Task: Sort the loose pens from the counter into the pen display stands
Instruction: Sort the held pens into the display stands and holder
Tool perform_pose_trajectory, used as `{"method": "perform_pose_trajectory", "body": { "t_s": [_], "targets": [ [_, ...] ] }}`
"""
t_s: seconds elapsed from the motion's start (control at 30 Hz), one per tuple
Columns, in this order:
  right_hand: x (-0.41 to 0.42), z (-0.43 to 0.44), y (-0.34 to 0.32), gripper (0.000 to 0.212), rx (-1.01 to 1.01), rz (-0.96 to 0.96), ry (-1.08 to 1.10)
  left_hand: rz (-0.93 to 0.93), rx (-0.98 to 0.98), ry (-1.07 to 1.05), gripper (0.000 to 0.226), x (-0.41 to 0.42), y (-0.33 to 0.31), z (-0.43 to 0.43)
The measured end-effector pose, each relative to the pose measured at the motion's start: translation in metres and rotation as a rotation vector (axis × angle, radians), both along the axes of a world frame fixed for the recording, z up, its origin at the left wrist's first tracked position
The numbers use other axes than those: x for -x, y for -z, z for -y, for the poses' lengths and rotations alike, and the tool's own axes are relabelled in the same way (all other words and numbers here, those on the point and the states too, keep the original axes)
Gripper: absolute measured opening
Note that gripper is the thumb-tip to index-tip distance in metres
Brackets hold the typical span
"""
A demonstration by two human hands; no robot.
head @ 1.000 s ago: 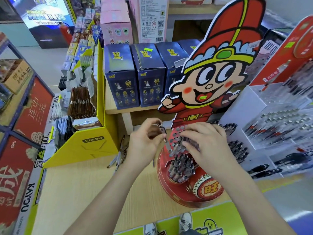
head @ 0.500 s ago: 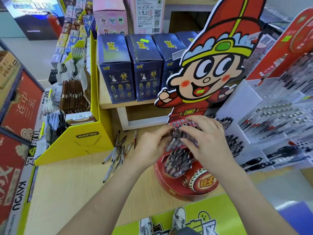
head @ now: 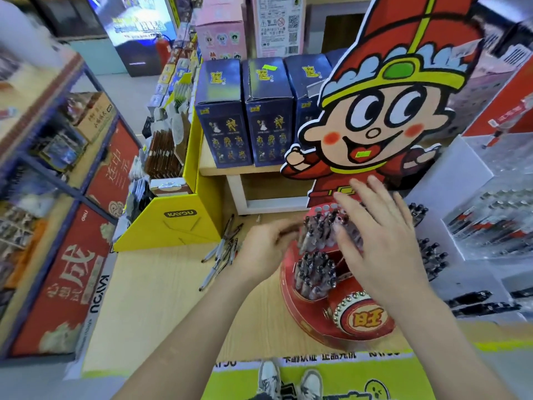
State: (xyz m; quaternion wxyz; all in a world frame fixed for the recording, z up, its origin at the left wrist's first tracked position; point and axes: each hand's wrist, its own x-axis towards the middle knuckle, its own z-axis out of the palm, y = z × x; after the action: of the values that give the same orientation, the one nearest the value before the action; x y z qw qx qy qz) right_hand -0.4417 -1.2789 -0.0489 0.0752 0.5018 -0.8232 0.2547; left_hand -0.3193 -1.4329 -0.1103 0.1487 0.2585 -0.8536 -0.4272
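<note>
Reaching over the packed red stand: right hand, grip apart; left hand blurred (grip: cannot tell). Risk: a sideways push could tilt seated pens out.

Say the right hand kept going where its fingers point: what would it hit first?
Probably the cardboard cartoon figure behind the red pen stand. The right hand is open over the stand's upper pens, fingers aimed at the figure's red body, though depth is unclear.
</note>
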Motion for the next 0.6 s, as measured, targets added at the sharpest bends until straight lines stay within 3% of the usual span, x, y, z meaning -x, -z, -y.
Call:
{"method": "perform_pose_trajectory", "body": {
  "t_s": [0.17,0.33,0.5,0.6],
  "targets": [
    [-0.041,0.005,-0.018,0.04,0.162,0.271,-0.064,0.148,0.085,-0.245,0.04,-0.053,0.027,0.002],
    [-0.105,0.03,0.013,0.046,-0.06,0.649,-0.192,0.439,0.213,-0.243,0.064,-0.106,0.058,0.023],
    [-0.125,0.083,0.089,0.06,-0.341,0.842,0.089,0.56,0.316,-0.122,0.08,-0.116,0.088,0.049],
    [-0.12,0.115,0.133,0.071,-0.343,0.851,0.315,0.504,0.461,-0.052,0.086,-0.114,0.116,0.066]
  ]
}}
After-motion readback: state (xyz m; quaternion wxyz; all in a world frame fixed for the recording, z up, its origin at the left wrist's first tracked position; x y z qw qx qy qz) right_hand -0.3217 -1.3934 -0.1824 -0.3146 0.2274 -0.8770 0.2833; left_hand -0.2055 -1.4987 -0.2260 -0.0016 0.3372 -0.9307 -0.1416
